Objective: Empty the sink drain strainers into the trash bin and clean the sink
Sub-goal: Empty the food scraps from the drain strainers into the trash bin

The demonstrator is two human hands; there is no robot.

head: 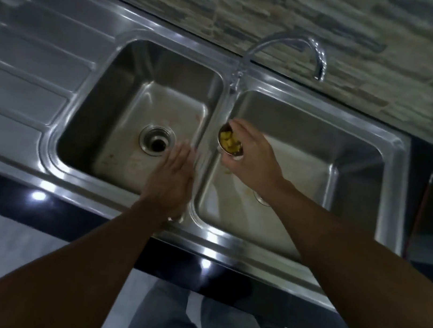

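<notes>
Seen from the head camera, the right hand (251, 155) sits just right of the frame's centre, above the right basin, gripping a small round metal strainer (235, 154). Its fingers (239, 125) curl over the strainer's top edge and under its lower edge, so the cup lies pinched between them, tilted with its mouth facing the upper left. Chunky yellow food scraps (229, 141) fill it. The left hand (170, 182) hovers at centre, over the ridge that divides the two basins, its fingers (180, 157) straight, held together and holding nothing. The sink (109, 44) is shiny stainless steel with rounded corners and a ribbed draining board running to the left edge. The left basin's round drain (157, 141) shows a dark open hole with a ringed metal collar. A curved chrome faucet (287, 41) arches in the upper centre, against a rough stone-patterned wall (262, 2). A glossy dark counter (36, 194) edges the sink along the lower left.
</notes>
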